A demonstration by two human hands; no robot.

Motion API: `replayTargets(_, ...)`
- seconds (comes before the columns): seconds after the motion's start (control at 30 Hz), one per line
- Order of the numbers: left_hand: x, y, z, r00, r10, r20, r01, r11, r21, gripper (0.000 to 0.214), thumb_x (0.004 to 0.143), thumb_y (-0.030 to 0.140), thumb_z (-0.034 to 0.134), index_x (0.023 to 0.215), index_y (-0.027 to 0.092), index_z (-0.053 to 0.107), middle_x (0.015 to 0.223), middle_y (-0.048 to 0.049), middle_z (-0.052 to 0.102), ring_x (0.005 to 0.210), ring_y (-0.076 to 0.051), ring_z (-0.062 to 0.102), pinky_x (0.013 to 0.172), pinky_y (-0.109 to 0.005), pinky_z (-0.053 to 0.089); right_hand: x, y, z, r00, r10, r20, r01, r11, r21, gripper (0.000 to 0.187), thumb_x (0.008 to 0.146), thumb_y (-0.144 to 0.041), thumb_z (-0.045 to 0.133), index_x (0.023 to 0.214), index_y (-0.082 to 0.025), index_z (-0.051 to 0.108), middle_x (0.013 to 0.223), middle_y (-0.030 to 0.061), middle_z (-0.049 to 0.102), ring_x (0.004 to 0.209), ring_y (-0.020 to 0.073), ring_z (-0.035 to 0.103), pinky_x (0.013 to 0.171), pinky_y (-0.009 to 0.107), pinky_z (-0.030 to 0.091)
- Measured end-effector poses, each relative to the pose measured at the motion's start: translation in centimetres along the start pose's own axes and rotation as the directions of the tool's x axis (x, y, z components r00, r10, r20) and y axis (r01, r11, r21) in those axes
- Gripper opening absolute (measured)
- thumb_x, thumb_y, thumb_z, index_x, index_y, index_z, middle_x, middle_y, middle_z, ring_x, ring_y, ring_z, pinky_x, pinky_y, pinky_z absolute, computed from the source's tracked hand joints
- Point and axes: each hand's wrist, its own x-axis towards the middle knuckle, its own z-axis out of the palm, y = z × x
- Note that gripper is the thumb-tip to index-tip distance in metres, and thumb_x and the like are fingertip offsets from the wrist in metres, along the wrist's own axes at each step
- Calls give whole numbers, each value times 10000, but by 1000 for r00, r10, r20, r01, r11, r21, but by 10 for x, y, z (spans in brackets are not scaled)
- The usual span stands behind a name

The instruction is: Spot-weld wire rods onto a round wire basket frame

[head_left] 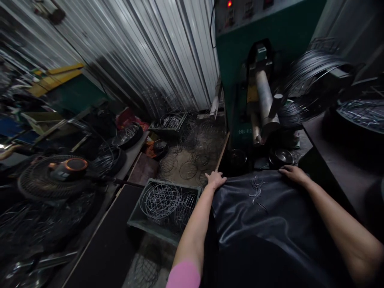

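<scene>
Left hand and right hand open, palms flat on shiny dark satin cloth, thin curved silver wire pieces lying between.

Faint pale characters are showing low on the front of the green machine, too blurred to be read, and the small labels on its control panel beside the red lamp are staying illegible too.

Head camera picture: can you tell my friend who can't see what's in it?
Both hands, left hand and right hand, rest on a dark shiny cloth holding bent wires. A green machine stands ahead; a wire basket sits left.
</scene>
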Motion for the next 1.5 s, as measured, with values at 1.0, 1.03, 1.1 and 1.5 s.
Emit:
replayTargets(1.0,-117,32,-77,532,721,-445,-395,676,623,262,782,133,498,925,249,684,893,-41,652,928,-196,569,1109,-576,1,-139,-27,-87,644,-399,-653,497,867,-40,276,919,-433,477,869,-193,603,808,68,642,718,176,599,702,274,466)
replayTargets(1.03,-113,30,-74,571,704,-423,-380,683,624,250,784,141,508,925,251,683,899,-42,653,935,-200,568,1108,-579,2,-135,-28,-82,659,-401,-636,494,869,-35,295,925,-437,462,872,-185,605,807,74,643,719,177,595,696,274,461)
replayTargets(1.1,-104,27,-66,661,637,-397,-326,720,612,227,792,156,521,929,250,676,918,-47,653,955,-212,562,1103,-592,17,-128,-32,-71,686,-418,-596,482,874,-59,343,938,-450,422,870,-173,614,803,88,647,734,189,587,701,288,450)
replayTargets(1.5,-177,2,22,730,655,194,-661,606,442,372,842,488,484,1075,224,601,1097,-85,592,1111,-233,481,1076,-593,129,-183,-28,22,906,-417,75,407,906,117,222,881,-307,407,930,-202,596,887,70,646,747,196,623,652,286,485)
